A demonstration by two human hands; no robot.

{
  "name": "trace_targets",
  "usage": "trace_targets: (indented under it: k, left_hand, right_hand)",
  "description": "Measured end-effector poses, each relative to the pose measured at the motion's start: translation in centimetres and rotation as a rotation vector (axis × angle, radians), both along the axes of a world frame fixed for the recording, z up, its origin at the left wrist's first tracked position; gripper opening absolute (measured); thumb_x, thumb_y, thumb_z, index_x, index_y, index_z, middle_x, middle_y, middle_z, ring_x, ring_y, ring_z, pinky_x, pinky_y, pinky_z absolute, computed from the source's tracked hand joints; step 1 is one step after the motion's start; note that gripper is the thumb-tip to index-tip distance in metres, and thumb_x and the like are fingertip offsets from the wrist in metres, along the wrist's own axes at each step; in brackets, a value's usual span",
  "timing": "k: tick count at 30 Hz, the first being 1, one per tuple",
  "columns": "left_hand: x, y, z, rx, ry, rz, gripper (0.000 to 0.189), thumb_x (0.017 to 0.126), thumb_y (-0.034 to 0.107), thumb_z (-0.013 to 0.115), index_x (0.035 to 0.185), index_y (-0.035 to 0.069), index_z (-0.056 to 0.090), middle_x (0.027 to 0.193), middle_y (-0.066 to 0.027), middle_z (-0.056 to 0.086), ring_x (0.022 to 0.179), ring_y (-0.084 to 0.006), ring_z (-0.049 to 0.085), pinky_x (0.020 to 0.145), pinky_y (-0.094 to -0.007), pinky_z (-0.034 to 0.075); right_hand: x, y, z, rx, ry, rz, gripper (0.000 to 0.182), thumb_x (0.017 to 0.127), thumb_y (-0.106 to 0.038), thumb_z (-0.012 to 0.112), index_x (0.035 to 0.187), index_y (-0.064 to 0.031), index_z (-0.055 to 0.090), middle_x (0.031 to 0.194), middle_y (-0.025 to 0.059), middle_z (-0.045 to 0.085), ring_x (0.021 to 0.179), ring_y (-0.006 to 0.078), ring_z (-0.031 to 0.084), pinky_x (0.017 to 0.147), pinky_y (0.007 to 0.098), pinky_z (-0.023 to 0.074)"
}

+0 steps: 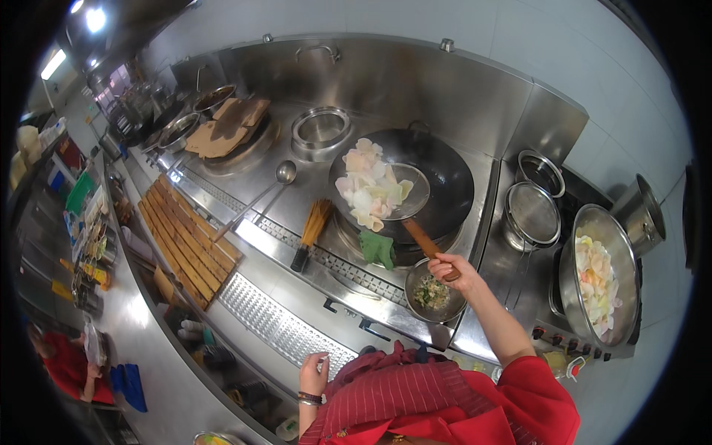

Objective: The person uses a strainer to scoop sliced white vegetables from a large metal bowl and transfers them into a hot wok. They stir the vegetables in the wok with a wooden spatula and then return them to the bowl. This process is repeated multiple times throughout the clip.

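Note:
My right hand (pixel 453 272) grips the wooden handle (pixel 424 238) of a wire-mesh skimmer (pixel 416 186). Its mesh is over the black wok (pixel 450 172). Pale pink, white and yellowish crackers, which look like prawn crackers (pixel 370 186), are heaped on the skimmer's left side. Just below my right hand stands a steel bowl (pixel 411 286) with chopped greens and pale bits in it. My left hand (pixel 315 374) hangs low beside my apron, loosely curled, and I see nothing in it. A green cloth (pixel 377 248) lies at the wok's near edge.
At right, a large steel basin (pixel 628 267) holds more crackers; strainers (pixel 533 214) and a tall pot (pixel 639 214) stand nearby. A bamboo brush (pixel 314 228) and ladle (pixel 286 173) lie left of the wok. Behind me runs a steel counter (pixel 150 334), with a person in red (pixel 61 361) beyond.

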State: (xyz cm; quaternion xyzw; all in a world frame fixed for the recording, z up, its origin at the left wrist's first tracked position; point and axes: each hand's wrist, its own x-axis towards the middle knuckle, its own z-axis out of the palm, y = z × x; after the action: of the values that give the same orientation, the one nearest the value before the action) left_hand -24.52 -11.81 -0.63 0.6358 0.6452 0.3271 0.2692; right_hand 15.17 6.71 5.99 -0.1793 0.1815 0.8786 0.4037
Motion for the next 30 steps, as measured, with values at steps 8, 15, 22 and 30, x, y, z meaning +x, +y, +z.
trace_targets:
  k: [8,15,22,30]
  left_hand:
    - [-0.9,0.0,0.2,-0.041,-0.034,0.019,0.012,0.077,0.009,0.06,0.088,0.005,0.06,0.082,-0.0139,0.059,0.075,-0.0289,0.058,0.066,-0.037,0.046]
    - [-0.6,0.9,0.1,0.004,-0.052,-0.056,0.013,0.079,0.006,0.059,0.091,0.001,0.06,0.085,-0.015,0.059,0.071,-0.0249,0.059,0.06,-0.0307,0.048]
    - [-0.3,0.5,-1.3,0.044,0.027,-0.087,0.012,0.076,0.006,0.06,0.089,0.005,0.061,0.082,-0.0118,0.06,0.067,-0.0234,0.059,0.057,-0.0307,0.046]
    - [-1.5,-1.3,-1.9,-0.039,-0.02,0.004,0.013,0.076,0.007,0.06,0.089,0.005,0.06,0.083,-0.0143,0.059,0.073,-0.0287,0.059,0.064,-0.0356,0.046]
  right_hand:
    - [-1.8,-4.8,0.8,0.152,0.134,-0.164,0.016,0.089,-0.009,0.044,0.077,-0.0028,0.035,0.064,0.0013,0.034,0.047,0.0061,0.035,0.041,0.0175,0.0318]
    - [1.8,-4.7,1.2,0.077,0.05,-0.204,0.014,0.089,-0.009,0.042,0.08,-0.0008,0.034,0.066,0.0021,0.035,0.048,0.0072,0.036,0.041,0.0185,0.0325]
    - [5.0,-2.3,4.6,0.288,-0.924,-0.039,0.02,0.086,-0.001,0.04,0.101,-0.0099,0.031,0.067,0.0066,0.041,0.048,0.0082,0.036,0.039,0.021,0.0306]
    - [2.7,0.3,0.7,0.19,-0.74,0.047,0.018,0.087,-0.001,0.038,0.098,-0.0108,0.029,0.069,0.0066,0.04,0.049,0.0095,0.034,0.04,0.0224,0.03]
